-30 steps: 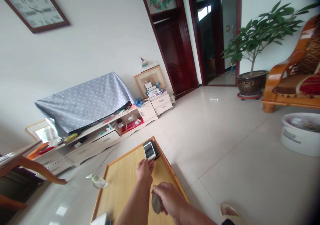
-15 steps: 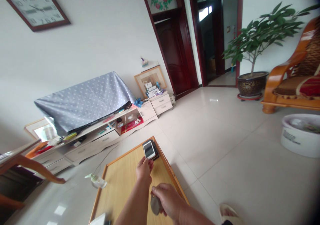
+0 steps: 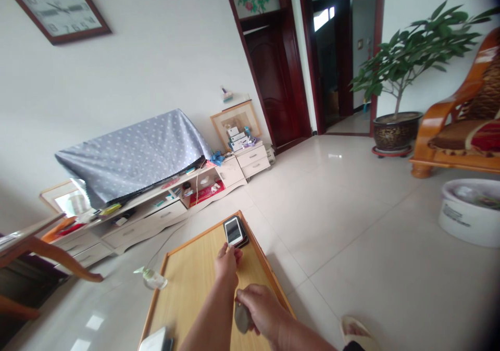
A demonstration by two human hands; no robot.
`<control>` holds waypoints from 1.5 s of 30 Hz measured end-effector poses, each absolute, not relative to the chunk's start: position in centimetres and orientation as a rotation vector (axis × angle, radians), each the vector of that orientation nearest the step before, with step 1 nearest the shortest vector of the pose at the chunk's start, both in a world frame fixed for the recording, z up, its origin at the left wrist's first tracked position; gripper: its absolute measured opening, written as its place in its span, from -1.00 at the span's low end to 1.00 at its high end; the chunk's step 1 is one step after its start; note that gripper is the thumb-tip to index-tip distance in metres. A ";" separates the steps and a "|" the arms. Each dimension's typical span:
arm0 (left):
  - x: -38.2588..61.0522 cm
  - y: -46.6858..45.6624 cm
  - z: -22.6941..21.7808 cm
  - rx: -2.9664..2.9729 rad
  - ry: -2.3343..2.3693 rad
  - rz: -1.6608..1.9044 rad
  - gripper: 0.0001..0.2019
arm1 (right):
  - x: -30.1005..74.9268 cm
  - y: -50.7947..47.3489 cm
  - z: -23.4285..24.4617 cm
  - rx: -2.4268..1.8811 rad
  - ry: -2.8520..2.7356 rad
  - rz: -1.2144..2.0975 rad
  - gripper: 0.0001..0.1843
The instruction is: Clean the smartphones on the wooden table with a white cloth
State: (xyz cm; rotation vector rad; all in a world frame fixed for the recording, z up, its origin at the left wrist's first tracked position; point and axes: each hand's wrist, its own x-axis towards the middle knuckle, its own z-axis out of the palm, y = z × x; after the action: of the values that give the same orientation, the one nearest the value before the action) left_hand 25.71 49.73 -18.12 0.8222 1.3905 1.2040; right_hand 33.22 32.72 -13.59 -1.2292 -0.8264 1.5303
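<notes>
A white smartphone (image 3: pixel 233 232) with a dark screen lies over a dark, flat case-like item (image 3: pixel 244 238) at the far right corner of the wooden table (image 3: pixel 195 267). My left hand (image 3: pixel 227 261) is closed at the phone's near edge, thumb and fingers pinching it. Closer to me, my right hand (image 3: pixel 262 306) grips a flat, rounded grey-brown object (image 3: pixel 242 317) whose kind I cannot make out. That object hangs below the thumb, above the tabletop.
A pump bottle (image 3: pixel 153 278) stands by the table's left edge, and a white item (image 3: pixel 154 339) sits at the near left corner. Past the table are a low cabinet (image 3: pixel 156 221), a potted plant (image 3: pixel 396 129), a white tub (image 3: pixel 466 218) and a wooden armchair (image 3: pixel 429 137).
The camera view has shifted very slightly. Both hands keep the same grips, and the phone stays at the table's far corner.
</notes>
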 end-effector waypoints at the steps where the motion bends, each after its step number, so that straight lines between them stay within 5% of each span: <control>1: 25.7 49.6 -18.1 0.833 1.394 1.201 -0.42 | 33.2 32.7 -13.5 -1.226 -0.824 1.535 -0.72; 10: 23.7 47.9 -17.5 0.943 1.475 1.181 -0.54 | 32.4 32.7 -14.5 -1.189 -0.809 1.474 -0.77; 14: 20.9 44.9 -17.3 1.054 1.507 1.186 -0.53 | 31.7 32.8 -15.2 -1.237 -0.904 1.413 -0.96; 26: 2.9 33.3 -15.3 1.434 2.107 1.225 -0.58 | 29.7 29.9 -16.0 -1.508 -1.659 1.002 -0.80; 35: -4.2 29.4 -15.9 1.412 2.524 0.840 -0.15 | 27.7 29.2 -16.5 -1.569 -1.861 0.814 -0.82; 45: -4.5 29.7 -16.0 1.533 2.614 0.497 -0.17 | 27.1 29.8 -17.5 -1.560 -1.885 0.766 -0.81</control>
State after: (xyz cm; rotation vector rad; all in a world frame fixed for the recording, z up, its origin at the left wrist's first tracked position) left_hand -4.49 29.71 -15.98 1.5326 2.6144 0.4965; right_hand 27.15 29.85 -17.50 -1.5595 -1.8853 0.7657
